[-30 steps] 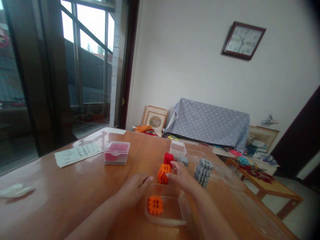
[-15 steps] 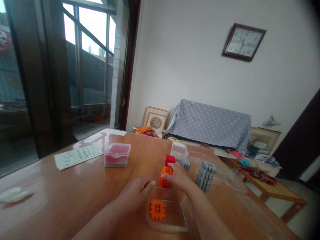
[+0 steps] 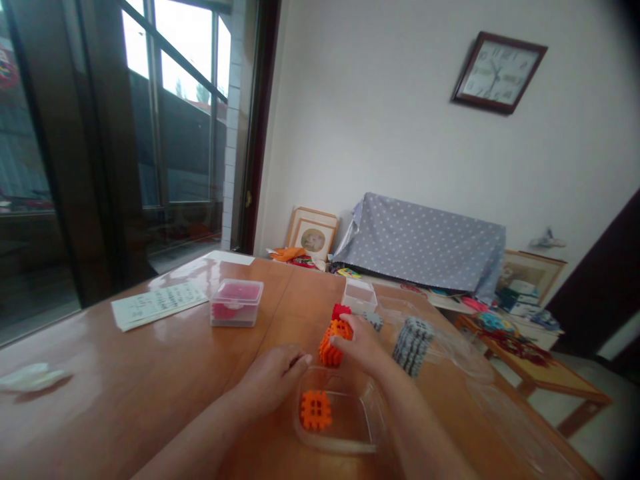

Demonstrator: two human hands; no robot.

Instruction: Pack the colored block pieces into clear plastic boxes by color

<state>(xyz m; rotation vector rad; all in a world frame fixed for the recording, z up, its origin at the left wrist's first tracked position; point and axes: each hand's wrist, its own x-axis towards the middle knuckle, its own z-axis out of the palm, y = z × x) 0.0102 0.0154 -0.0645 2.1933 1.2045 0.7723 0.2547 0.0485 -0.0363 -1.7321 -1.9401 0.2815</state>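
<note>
My right hand (image 3: 361, 343) has its thumb and fingers around the top of a stack of orange notched square building blocks (image 3: 328, 352) standing on the table. Just behind its fingertips is a red block (image 3: 341, 311). My left hand (image 3: 280, 375) is by the left rim of a clear plastic tub (image 3: 345, 445), fingers curled and thumb forward. Nothing shows in it. One flat orange block (image 3: 315, 410) lies inside the tub at its left. To the right of my right hand stand a tall grey block stack (image 3: 413, 347) and a lower grey one (image 3: 373, 321), partly hidden.
A lidded clear box with pink contents (image 3: 236, 303) and a sheet of writing (image 3: 159, 305) lie at the left. A white tissue (image 3: 33, 378) is farther left. Behind the blocks is a small translucent box (image 3: 359, 295); clear plastic lids (image 3: 453, 347) lie on the right.
The top orange block under my right hand is slightly higher and farther back, and the stack shows more of its side. My left hand stays by the tub. The camera view has shifted a little.
</note>
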